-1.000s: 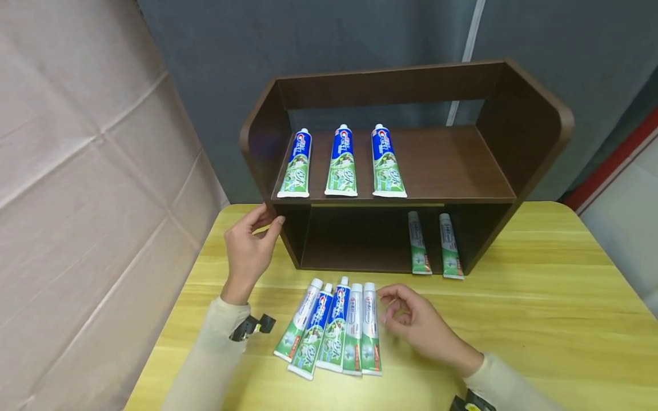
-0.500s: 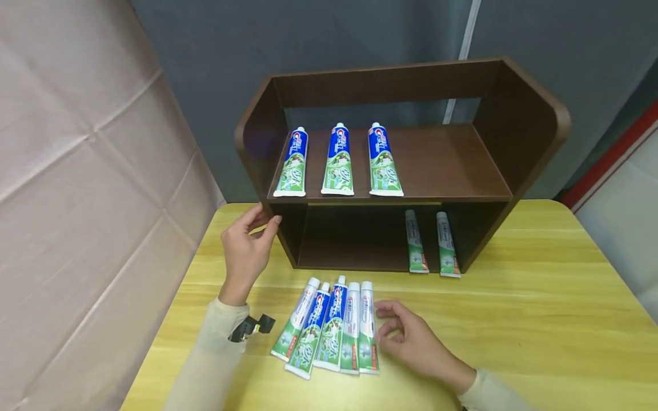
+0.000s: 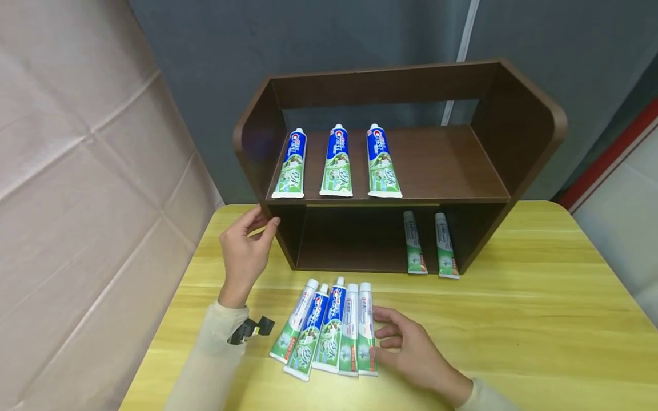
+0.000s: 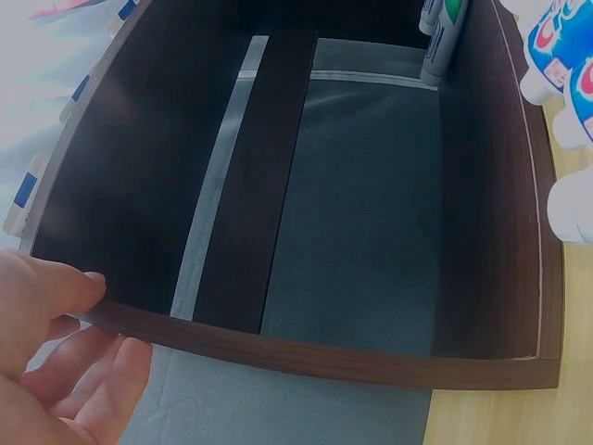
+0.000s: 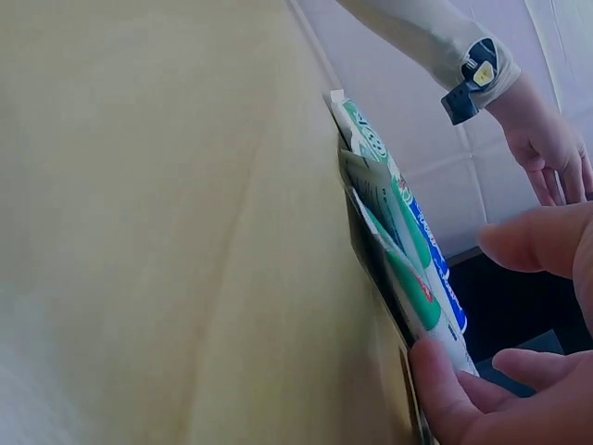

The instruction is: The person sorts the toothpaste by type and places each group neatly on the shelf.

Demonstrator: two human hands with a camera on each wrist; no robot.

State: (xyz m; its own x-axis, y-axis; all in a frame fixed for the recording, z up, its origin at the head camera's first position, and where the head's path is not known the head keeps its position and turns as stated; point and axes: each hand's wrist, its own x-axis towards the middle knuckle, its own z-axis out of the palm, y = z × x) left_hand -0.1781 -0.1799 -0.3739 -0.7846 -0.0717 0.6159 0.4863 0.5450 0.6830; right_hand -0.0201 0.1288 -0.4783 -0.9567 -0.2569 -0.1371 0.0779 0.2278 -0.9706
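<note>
In the head view my left hand (image 3: 243, 254) pinches the left side panel of a dark brown two-tier shelf (image 3: 447, 165); the left wrist view shows its thumb and fingers on either side of the panel edge (image 4: 278, 360). My right hand (image 3: 413, 351) is beside a white-and-green toothpaste tube (image 3: 365, 328), the rightmost of several fanned out on the table. Its fingertips are at that tube's right edge, and the thumb (image 5: 528, 239) stands apart above the tube in the right wrist view. Left of it lie another white-and-green tube (image 3: 349, 328) and a blue-and-green toothpaste tube (image 3: 331, 331).
Three blue-and-green tubes, the middle one (image 3: 337, 162) among them, lie spaced along the upper tier's left part. Two white-and-green tubes, one (image 3: 446, 246) near the right wall, lie in the lower tier. The yellow wood-grain table (image 3: 540, 319) extends to the right.
My right hand has moved slightly left and down to the rightmost tube, its fingers spreading from a looser curl. The left hand keeps its hold on the shelf panel.
</note>
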